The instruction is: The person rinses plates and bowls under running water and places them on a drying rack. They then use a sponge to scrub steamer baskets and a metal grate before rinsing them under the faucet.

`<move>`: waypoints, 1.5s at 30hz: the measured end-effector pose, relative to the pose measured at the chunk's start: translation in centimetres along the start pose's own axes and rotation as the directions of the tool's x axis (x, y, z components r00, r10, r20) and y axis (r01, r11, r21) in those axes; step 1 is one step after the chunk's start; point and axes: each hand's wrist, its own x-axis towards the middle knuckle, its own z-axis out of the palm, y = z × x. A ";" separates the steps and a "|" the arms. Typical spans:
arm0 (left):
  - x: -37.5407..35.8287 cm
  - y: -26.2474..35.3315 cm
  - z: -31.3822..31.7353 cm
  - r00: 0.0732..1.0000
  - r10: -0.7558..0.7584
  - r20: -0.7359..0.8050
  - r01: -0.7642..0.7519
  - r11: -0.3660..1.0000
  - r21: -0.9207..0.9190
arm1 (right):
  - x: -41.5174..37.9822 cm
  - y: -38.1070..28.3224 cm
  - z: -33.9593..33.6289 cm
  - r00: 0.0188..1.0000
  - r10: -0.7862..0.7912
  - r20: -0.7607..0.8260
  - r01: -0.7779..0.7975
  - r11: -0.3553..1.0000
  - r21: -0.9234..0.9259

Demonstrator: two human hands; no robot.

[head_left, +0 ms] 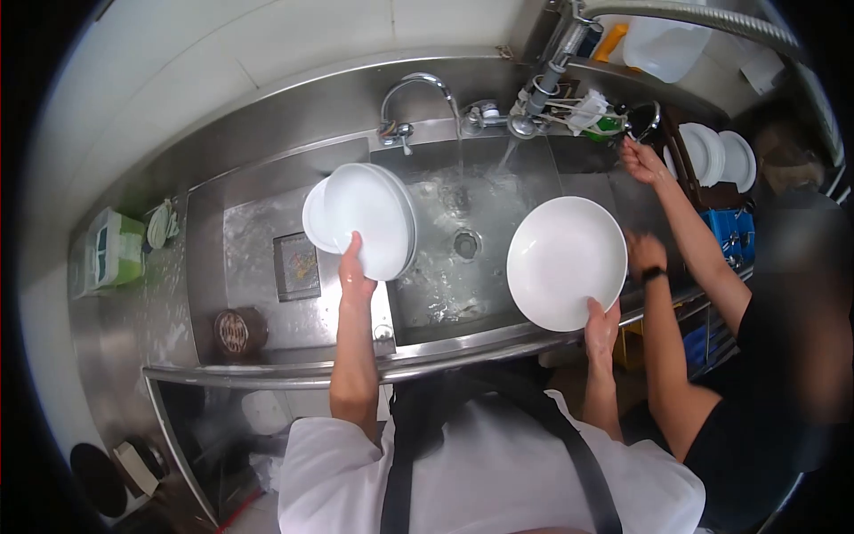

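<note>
Hazards, first entry: the stack of smooth white round dishes (369,209) looks to me the likeliest loss. Its pieces sit unevenly, and the only grip I see from above is one thumb; wet skin or a tilt could let a dish slide into the grey stainless-steel sink (418,311). Second entry: the co-worker's blurred hand (647,252), with a black band at the wrist, is just beside the rim of the wide, glossy white round bowl (567,258); a bump there could loosen or chip it.

Held goods: the left hand (358,278) grasps the stack by its near edge, thumb on the top dish, fingers hidden beneath. The stack extends forward from that hand, over the sink's left part. The right hand (603,327) grips the bowl at its near right edge, thumb on the rim, other fingers mostly out of sight. The bowl lies forward and to the left of that hand, hollow upward. Stack and bowl are well apart, the round metal drain (466,242) showing between.

Surroundings: one curved chrome tap (416,80), running; one brown pierced cylinder (240,332), front left; white plates (703,156) upright in a brown rack, far right.
</note>
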 end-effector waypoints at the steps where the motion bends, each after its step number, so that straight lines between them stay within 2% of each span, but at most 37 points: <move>1: -0.6 -0.6 -0.1 0.999 -0.042 -0.017 0.042 0.999 -0.012 | -0.2 -0.2 0.1 1.000 0.004 -0.001 -0.004 1.000 0.014; 2: -1.0 -1.0 -0.4 0.996 -0.084 -0.034 0.084 0.996 -0.025 | -0.3 -0.4 0.2 0.999 0.048 0.009 -0.048 0.998 0.050; 5: -2.4 -1.3 -1.4 0.991 -0.118 -0.058 0.114 0.991 -0.074 | 0.3 2.2 0.2 0.999 0.014 0.036 -0.014 1.000 -0.013; 8: -1.8 -1.2 -1.1 0.992 -0.125 -0.031 0.122 0.989 -0.089 | -0.6 3.2 0.5 0.989 0.149 0.005 -0.149 0.986 0.079; 9: -1.7 -1.2 -1.0 0.994 -0.106 -0.015 0.104 0.990 -0.094 | -1.0 2.9 0.6 0.978 0.206 0.019 -0.206 0.964 0.171; 17: -1.7 -0.4 0.5 0.997 -0.083 0.004 0.083 0.996 -0.031 | -1.0 1.6 -2.3 0.944 0.291 0.153 -0.329 0.845 0.422; 19: -1.4 -1.0 1.2 0.995 -0.104 0.005 0.104 0.995 -0.002 | -0.9 1.4 -3.1 0.928 0.314 0.201 -0.372 0.816 0.442; 21: 1.3 -2.7 2.0 0.989 -0.125 0.076 0.123 0.992 0.028 | -0.8 1.5 -2.8 0.921 0.332 0.205 -0.390 0.796 0.463; 22: 1.7 -2.8 2.6 0.983 -0.166 0.083 0.167 0.986 0.004 | -0.5 1.6 -2.4 0.919 0.343 0.194 -0.394 0.795 0.460; 24: 1.8 -2.4 3.7 0.979 -0.153 0.136 0.151 0.988 0.025 | 0.0 2.0 -0.4 0.922 0.365 0.129 -0.384 0.825 0.413; 25: 2.1 -1.9 4.0 0.978 -0.166 0.128 0.163 0.986 0.033 | 0.6 0.5 0.8 0.913 0.407 0.043 -0.394 0.846 0.360; 26: 0.2 -0.6 2.3 0.985 -0.162 0.065 0.160 0.987 0.023 | 0.6 0.6 1.9 0.914 0.394 0.093 -0.401 0.849 0.345; 28: 1.7 -1.1 5.2 0.976 -0.205 0.078 0.196 0.975 0.105 | 1.5 -0.5 1.1 0.929 0.368 0.018 -0.344 0.847 0.405; 30: 1.5 -1.9 7.1 0.969 -0.236 0.072 0.218 0.956 0.198 | 2.0 -1.0 0.3 0.942 0.329 0.066 -0.318 0.809 0.494; 31: 1.6 -2.3 7.5 0.966 -0.247 0.075 0.224 0.948 0.228 | 2.3 -1.5 0.5 0.942 0.335 0.012 -0.291 0.798 0.528; 34: 1.0 -3.5 8.7 0.948 -0.286 0.137 0.233 0.922 0.309 | 3.2 -3.8 -0.7 0.932 0.335 0.138 -0.349 0.726 0.593; 38: -1.5 -4.8 10.8 0.953 -0.290 0.090 0.248 0.914 0.320 | 3.3 -5.3 -3.5 0.920 0.362 0.148 -0.356 0.621 0.698; 39: -1.3 -5.4 12.0 0.947 -0.298 0.119 0.244 0.910 0.336 | 3.7 -5.2 -4.5 0.926 0.356 0.125 -0.332 0.613 0.717; 41: -1.5 -6.6 13.5 0.903 -0.391 0.179 0.329 0.896 0.298 | 4.6 -5.0 -8.0 0.922 0.387 -0.007 -0.259 0.630 0.732; 42: -1.0 -7.3 13.6 0.901 -0.390 0.190 0.324 0.896 0.303 | 5.3 -4.5 -9.6 0.923 0.376 -0.078 -0.200 0.643 0.739; 45: -0.1 -9.8 14.6 0.921 -0.309 0.237 0.182 0.880 0.439 | 8.5 -2.2 -16.2 0.916 0.334 -0.223 -0.035 0.618 0.785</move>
